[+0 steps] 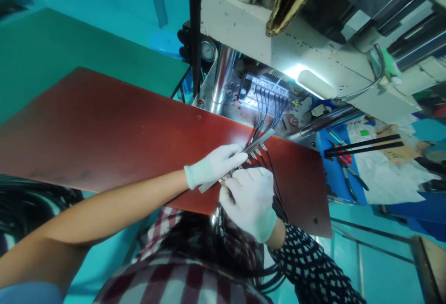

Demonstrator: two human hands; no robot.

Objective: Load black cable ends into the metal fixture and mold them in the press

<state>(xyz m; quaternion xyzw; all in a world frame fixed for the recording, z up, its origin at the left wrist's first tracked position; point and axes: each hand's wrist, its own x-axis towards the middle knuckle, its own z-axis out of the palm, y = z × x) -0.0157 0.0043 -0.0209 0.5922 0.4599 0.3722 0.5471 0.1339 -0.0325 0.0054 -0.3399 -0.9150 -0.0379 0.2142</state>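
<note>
A narrow metal bar [267, 135] lies at a slant over the front of the red-brown board. My left hand [218, 164], in a white glove, is closed around the bar, thumb on top. Metal cable connectors [257, 153] sit in a row along its lower side, with black cables [273, 169] hanging from them. My right hand [249, 199], also gloved, is curled just below the bar, its fingertips pinching at a cable connector [223, 181] near the bar's lower part. The fingers partly hide that connector.
Behind the board [114, 122] stands a press with a lit metal mould [251, 92], from which several black cables [263, 113] run forward. A white lamp [315, 83] hangs above. Pliers [348, 178] lie on a blue surface at right. Coiled black cables [31, 211] are at lower left.
</note>
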